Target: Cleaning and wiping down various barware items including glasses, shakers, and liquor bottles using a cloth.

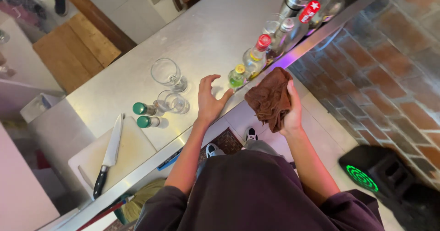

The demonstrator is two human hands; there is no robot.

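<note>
Head view, looking down on a steel bar surface that runs diagonally from lower left to upper right; the person stands at its near edge. The right hand is closed around a brown cloth, held bunched in the air off the near edge of the surface, over the tiled floor; the cloth hangs crumpled, its long axis roughly upright in the frame, top corner near the bottles, loose folds drooping toward the person's body. The left hand is spread open, fingers splayed and empty, hovering over or resting lightly on the surface between a small clear tumbler and a small green-liquid bottle with a yellow cap; whether the palm touches the steel cannot be told. Behind the tumbler stands a stemmed glass; two green-capped small bottles lie on their sides, just beside a white cutting board bearing a black-handled knife, blade pointing away from the person. A row of larger bottles lines the right edge, beginning with a red-capped one. Judged from this pose, good handling calls for keeping the cloth gathered so no loose end catches the near bottles, and for moving the open hand slowly among the glassware.
</note>
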